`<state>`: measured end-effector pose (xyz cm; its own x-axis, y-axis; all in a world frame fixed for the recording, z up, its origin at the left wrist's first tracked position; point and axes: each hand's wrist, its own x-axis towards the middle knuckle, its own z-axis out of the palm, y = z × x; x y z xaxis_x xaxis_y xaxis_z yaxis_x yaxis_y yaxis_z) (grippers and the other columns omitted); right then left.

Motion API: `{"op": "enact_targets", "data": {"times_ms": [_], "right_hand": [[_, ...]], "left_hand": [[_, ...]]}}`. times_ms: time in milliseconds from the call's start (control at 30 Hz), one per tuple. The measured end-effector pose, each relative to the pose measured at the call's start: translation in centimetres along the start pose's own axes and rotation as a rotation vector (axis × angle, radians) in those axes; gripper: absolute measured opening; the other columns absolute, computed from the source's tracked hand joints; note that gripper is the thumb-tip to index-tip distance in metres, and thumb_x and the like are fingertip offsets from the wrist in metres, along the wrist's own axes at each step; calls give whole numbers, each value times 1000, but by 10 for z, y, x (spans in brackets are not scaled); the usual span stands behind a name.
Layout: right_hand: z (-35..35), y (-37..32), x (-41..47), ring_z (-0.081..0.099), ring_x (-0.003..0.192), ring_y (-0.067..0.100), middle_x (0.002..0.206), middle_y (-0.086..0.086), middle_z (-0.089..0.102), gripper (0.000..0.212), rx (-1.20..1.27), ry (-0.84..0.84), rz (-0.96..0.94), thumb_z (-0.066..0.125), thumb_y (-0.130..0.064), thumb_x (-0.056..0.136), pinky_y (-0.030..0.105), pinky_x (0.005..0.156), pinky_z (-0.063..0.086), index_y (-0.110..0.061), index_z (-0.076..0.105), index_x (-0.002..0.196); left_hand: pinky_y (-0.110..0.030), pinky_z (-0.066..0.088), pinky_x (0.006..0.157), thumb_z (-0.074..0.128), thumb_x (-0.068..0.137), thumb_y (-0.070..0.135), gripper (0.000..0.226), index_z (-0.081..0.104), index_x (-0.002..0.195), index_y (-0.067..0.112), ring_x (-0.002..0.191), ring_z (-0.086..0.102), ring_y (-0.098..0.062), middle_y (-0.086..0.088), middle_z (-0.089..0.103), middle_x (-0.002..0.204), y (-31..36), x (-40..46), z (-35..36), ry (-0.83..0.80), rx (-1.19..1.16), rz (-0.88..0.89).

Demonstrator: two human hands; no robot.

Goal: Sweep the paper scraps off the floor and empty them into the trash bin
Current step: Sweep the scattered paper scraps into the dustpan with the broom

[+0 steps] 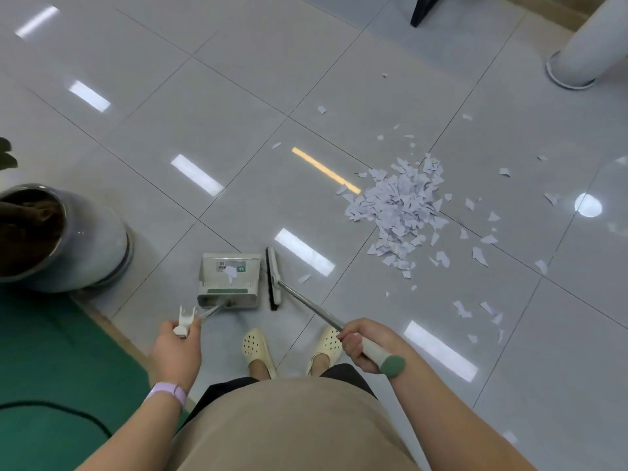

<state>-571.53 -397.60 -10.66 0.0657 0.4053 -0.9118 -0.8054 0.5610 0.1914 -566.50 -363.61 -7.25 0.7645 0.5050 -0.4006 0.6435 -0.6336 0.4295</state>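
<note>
Now, your left hand (178, 338) curled round white dustpan handle (185, 321); dustpan (229, 280) on tiled floor (210, 107) ahead of your feet, one scrap inside. Your right hand (362, 345) grips broom handle (339, 326); broom head (273, 277) just beside dustpan. Paper scraps (401, 202) heaped well right of broom, strays scattered round. Plant pot (57, 239) at left.

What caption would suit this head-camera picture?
Broom in right hand, dustpan in left hand, paper scraps piled ahead.
</note>
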Motion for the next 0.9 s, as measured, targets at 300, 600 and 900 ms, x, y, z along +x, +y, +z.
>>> {"op": "enact_targets", "data": {"times_ms": [300,600,900], "right_hand": [[-76,-4,-58,33,35,13,48,3,41,15,-86,388,-214,53,6,82,19,31,32,-8,48,79],[-41,-36,-93,29,39,11,56,2,34,19,39,292,-381,49,8,82,19,32,30,-11,43,82],[75,-131,-33,34,33,6,51,-4,35,26,97,-43,-223,47,2,88,18,27,33,-15,41,70]], "left_hand": [[-38,43,63,58,101,37,31,60,98,7,73,57,-34,-12,63,77,11,2,19,14,-11,-28],[-36,41,62,54,99,51,36,58,98,15,70,59,-30,-7,64,78,54,26,27,-19,-34,41],[-39,47,68,57,97,52,30,55,99,21,76,61,-31,-3,65,80,109,114,16,-40,-104,108]]}}
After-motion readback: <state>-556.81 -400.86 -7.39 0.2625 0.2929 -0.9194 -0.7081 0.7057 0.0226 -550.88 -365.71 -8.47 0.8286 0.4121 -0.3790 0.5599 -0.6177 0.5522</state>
